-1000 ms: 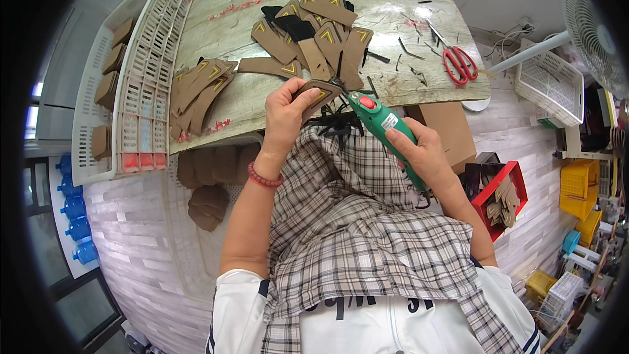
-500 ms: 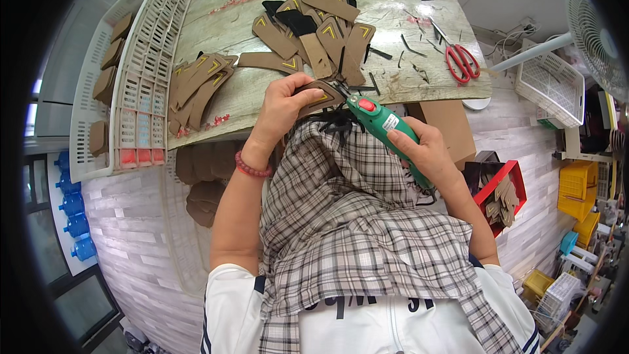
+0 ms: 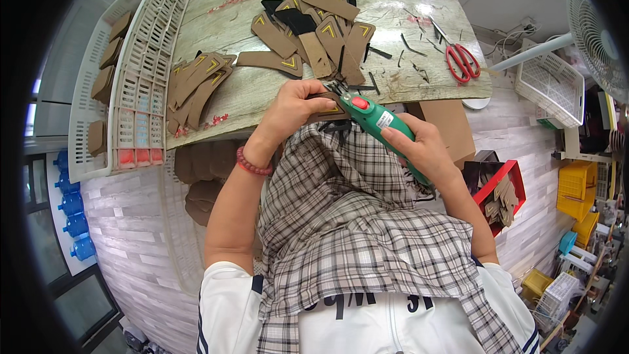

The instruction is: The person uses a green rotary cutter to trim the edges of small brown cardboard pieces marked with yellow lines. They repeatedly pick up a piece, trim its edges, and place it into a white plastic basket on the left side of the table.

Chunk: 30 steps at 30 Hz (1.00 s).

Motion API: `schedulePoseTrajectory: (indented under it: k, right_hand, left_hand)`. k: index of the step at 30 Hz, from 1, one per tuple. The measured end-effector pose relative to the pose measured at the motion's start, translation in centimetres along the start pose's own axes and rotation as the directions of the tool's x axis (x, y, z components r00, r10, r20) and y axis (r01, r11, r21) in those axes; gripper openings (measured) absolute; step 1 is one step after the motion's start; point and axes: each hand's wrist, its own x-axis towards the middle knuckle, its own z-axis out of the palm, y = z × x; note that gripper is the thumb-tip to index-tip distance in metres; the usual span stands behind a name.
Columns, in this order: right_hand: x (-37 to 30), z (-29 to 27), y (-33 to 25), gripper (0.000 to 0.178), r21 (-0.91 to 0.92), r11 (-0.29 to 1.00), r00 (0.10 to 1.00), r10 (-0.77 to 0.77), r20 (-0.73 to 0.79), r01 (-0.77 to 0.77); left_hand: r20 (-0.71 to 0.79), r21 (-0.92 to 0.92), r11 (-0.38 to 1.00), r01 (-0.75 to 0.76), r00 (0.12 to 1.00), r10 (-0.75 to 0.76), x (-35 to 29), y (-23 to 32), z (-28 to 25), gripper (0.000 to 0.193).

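My left hand (image 3: pixel 289 109), a red beaded bracelet on its wrist, pinches a brown fabric tab (image 3: pixel 334 110) with a yellow chevron at the table's near edge. In my right hand (image 3: pixel 424 147) is a green electric cutter (image 3: pixel 379 119) with a red switch. Its metal head meets the tab's far edge; the exact contact of the blades is too small to make out. Just beyond lies a loose pile of similar brown tabs (image 3: pixel 331 36), with some black pieces among them. Another fanned stack of tabs (image 3: pixel 202 78) rests at the left.
Red-handled scissors (image 3: pixel 463 63) and dark offcuts (image 3: pixel 411 44) lie on the right of the table (image 3: pixel 223 26). A white plastic crate (image 3: pixel 141 78) borders the left side. Below right stands a red box (image 3: pixel 498 187) holding tabs, near a cardboard box (image 3: pixel 452 128). Checked cloth covers my lap.
The tab has turned to lie more sideways and its left-hand grip has shifted slightly. The cutter has moved a little left and upward with my right hand.
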Motion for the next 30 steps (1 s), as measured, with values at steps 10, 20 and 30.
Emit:
schedulePoseTrajectory:
  k: [10, 20, 30]
  right_hand:
    - [0.1, 0.6, 0.0, 0.036, 0.118, 0.992, 0.987, -0.016, -0.159, 0.036]
    - [-0.6, 2.6, 0.8, 0.035, 0.049, 0.999, 0.996, 0.019, -0.082, -0.015]
    - [-1.1, 2.9, 0.8, 0.035, 0.025, 1.0, 0.996, 0.008, -0.094, -0.006]
  left_hand:
    - [-0.805, -0.167, 0.81, -0.562, 0.552, 0.217, -0.5, 1.0, -5.1, 0.013]
    - [-0.428, -0.733, 0.644, -0.22, 0.885, -0.185, -4.5, -5.7, 2.5, 0.011]
    - [-0.516, -0.534, 0.749, -0.392, 0.853, 0.078, -1.5, -5.2, 4.2, 0.01]
